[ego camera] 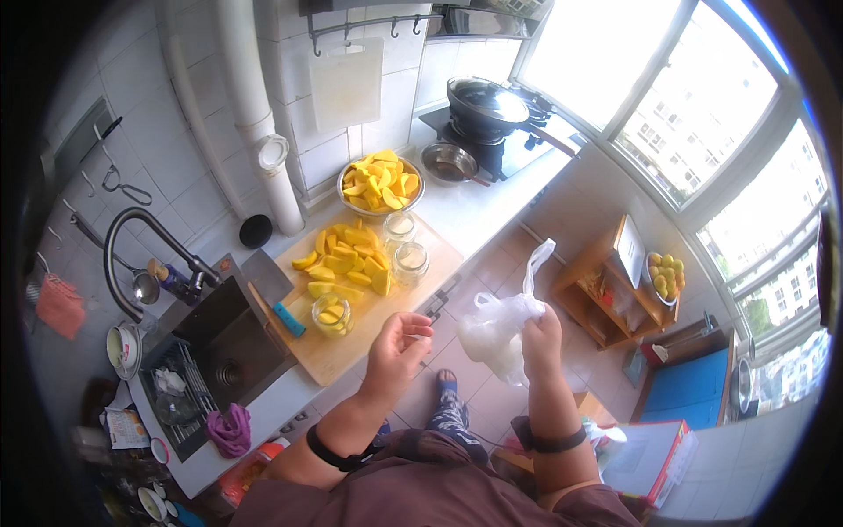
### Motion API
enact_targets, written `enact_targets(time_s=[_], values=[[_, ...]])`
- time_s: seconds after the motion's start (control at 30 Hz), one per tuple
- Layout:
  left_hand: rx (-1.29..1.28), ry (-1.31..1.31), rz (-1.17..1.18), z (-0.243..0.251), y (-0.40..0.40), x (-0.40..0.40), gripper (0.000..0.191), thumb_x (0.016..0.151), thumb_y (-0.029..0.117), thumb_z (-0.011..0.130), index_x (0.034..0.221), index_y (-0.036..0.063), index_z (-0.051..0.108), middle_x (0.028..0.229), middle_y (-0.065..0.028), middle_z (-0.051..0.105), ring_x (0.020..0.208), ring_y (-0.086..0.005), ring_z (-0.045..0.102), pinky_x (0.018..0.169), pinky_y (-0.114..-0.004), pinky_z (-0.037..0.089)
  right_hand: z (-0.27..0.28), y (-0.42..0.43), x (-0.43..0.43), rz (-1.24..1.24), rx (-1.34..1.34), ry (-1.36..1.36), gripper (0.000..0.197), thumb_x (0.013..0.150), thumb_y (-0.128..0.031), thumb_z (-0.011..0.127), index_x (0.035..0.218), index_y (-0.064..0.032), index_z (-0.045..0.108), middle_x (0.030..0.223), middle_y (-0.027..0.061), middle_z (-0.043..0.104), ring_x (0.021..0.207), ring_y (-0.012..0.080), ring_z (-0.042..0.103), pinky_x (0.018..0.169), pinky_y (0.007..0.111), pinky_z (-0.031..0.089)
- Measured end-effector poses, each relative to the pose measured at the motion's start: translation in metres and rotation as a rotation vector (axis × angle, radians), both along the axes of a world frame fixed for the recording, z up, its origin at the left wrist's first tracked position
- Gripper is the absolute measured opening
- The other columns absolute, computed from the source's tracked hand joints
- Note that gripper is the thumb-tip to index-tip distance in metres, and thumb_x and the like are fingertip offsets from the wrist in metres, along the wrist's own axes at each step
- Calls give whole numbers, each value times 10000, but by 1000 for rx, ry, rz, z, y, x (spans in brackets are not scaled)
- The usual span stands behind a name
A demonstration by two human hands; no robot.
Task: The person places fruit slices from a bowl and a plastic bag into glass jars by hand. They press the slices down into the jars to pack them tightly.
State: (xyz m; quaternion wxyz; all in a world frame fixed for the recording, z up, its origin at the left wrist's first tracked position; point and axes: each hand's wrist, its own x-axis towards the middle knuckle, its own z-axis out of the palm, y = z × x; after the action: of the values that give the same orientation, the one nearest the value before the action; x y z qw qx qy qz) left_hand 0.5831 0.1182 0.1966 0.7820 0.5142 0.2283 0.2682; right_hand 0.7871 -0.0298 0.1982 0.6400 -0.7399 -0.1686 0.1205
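Observation:
A white plastic bag [490, 336] hangs from my right hand [543, 336], which grips it by the gathered top above the tiled floor. Something pale fills the bag's lower part; I cannot tell what. My left hand [398, 346] holds nothing, fingers half curled and apart, near the front edge of a wooden cutting board [435, 253]. On the board lie yellow fruit slices [349, 257], perhaps mango or peach. A glass jar [332, 316] with slices in it stands nearest my left hand. Two more glass jars [410, 263] stand at the board's right side.
Behind the board sits a metal bowl [380, 181] heaped with slices. A cleaver [267, 277] and a blue-handled knife [288, 319] lie by the sink [230, 369]. A lidded wok [487, 109] rests on the stove, beside a small metal bowl [449, 163]. Right, a wooden shelf [609, 290] bears a fruit bowl [665, 277].

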Motion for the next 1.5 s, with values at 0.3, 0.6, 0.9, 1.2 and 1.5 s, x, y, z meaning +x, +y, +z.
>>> enact_targets(time_s=[0.3,0.6,0.9,1.2,1.5], values=[[-34,154,449,20,49,98,227,936,52,577,1162,52,554,1032,-48,613,867,-101,584,802,-243,464,-66,144,193,176,-261,-99,247,924,-134,668,1073,56,614,863,169,675,773,243,647,729,347,501],[-9,226,572,25,52,159,230,946,43,574,1174,53,543,1055,-49,604,885,-107,579,799,-248,464,-118,236,270,362,-420,-413,322,813,-92,725,1109,9,651,1123,198,651,978,345,622,893,416,482],[-3,251,207,-7,54,208,283,954,26,580,1234,20,539,1106,-57,597,977,-99,571,878,-262,502,-100,222,261,474,-612,-481,421,672,-205,845,1078,-198,735,1307,86,602,1255,359,461,1034,515,371],[292,412,194,-68,56,287,567,885,83,664,1388,-34,430,1394,-251,431,1044,-259,631,861,-329,540,-115,225,304,870,-496,-386,336,791,-48,662,1121,-102,700,1138,166,670,814,318,666,811,400,528],[619,675,542,-135,97,365,780,804,-4,664,1492,16,297,1444,-239,372,1079,-302,616,819,-310,557,-111,265,317,1217,-438,-436,339,817,-14,630,1153,-44,601,1063,189,679,1020,385,643,874,434,516]])
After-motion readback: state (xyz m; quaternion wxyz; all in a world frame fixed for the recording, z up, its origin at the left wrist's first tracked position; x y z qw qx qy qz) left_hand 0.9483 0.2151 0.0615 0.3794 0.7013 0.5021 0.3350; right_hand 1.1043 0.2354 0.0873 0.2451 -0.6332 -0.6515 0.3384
